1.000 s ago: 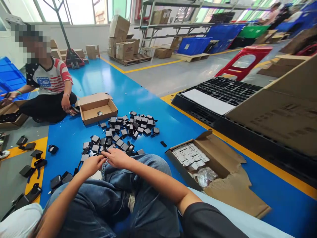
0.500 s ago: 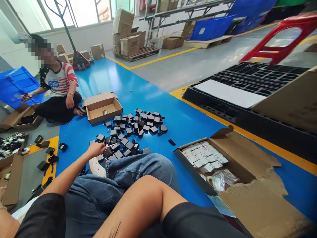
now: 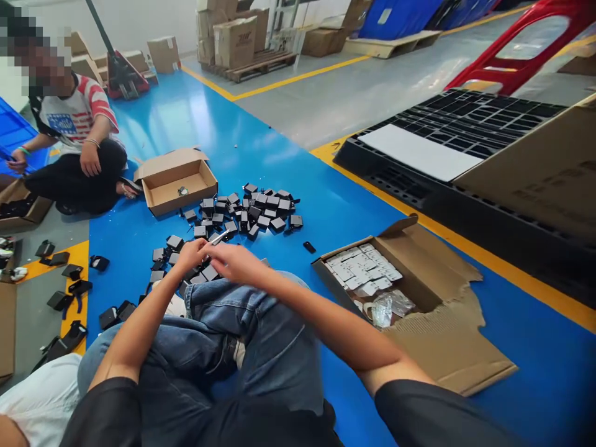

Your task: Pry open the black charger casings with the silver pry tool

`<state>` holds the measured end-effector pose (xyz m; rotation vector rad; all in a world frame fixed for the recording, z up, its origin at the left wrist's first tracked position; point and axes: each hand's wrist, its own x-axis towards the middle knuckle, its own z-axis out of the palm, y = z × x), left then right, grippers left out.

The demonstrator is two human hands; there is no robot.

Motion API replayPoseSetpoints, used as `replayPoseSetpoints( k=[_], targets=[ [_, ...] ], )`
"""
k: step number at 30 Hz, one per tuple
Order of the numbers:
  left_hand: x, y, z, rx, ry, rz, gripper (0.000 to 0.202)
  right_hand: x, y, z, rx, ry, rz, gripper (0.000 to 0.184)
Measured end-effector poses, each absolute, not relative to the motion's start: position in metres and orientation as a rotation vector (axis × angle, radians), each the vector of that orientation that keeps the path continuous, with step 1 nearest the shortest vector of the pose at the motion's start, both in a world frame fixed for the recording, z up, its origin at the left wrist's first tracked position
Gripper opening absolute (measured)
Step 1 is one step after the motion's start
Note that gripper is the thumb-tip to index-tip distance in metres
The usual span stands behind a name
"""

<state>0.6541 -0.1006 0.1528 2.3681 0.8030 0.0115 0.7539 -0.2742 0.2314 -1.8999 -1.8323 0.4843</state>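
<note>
My left hand [image 3: 190, 256] is closed around a thin, silvery, stick-like tool [image 3: 220, 236], its tip pointing up and to the right. I cannot make out its exact kind. Right against it is my right hand [image 3: 235, 263], fingers curled in at the near end of the tool; whatever they pinch is hidden. Both hands are over the near part of a pile of small black boxy housings [image 3: 263, 210] on the blue floor. My jeans-covered legs hide some of the nearest housings.
An open cardboard box [image 3: 173, 202] stands beyond the pile. To the right, a torn carton [image 3: 442, 273] holds white flat parts and clear plastic bags. A black pallet [image 3: 386, 171] lies further right. Another person [image 3: 81, 133] sits at left. Loose black parts [image 3: 59, 300] lie left.
My right hand has come up from low in front of me to meet the left over the pile. The left hand still holds the tool. The view has tilted down.
</note>
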Motion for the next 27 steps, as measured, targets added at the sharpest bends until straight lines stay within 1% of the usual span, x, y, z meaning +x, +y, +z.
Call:
replayPoseSetpoints(
  k=[2,3,6,7,11,14,20,23,27],
  targets=[
    [0.657,-0.108,0.149,2.336,0.781,0.044,0.040,0.783,-0.256,0.217,-2.093,-1.816,0.535,0.040],
    [0.659,-0.111,0.146,2.322,0.767,0.054,0.040,0.794,-0.245,0.208,-2.171,-1.817,0.568,0.040],
    [0.664,-0.114,0.138,2.287,0.688,0.052,0.042,0.815,-0.221,0.182,-2.323,-1.805,0.642,0.026],
    [0.666,-0.112,0.135,2.273,0.645,0.034,0.044,0.820,-0.216,0.176,-2.359,-1.783,0.648,0.025],
    [0.678,-0.089,0.115,2.256,0.484,-0.083,0.047,0.851,-0.217,0.166,-2.457,-1.608,0.609,0.029],
    [0.707,-0.082,0.088,2.341,0.427,-0.177,0.048,0.876,-0.228,0.165,-2.455,-1.472,0.568,0.032],
    [0.778,-0.115,0.030,2.444,0.257,-0.463,0.067,0.899,-0.239,0.153,-2.339,-1.343,0.608,0.030],
    [0.787,-0.125,0.017,2.457,0.202,-0.570,0.070,0.900,-0.238,0.147,-2.290,-1.310,0.629,0.030],
    [0.781,-0.122,0.014,2.478,0.213,-0.598,0.069,0.900,-0.235,0.143,-2.228,-1.293,0.675,0.028]
  ],
)
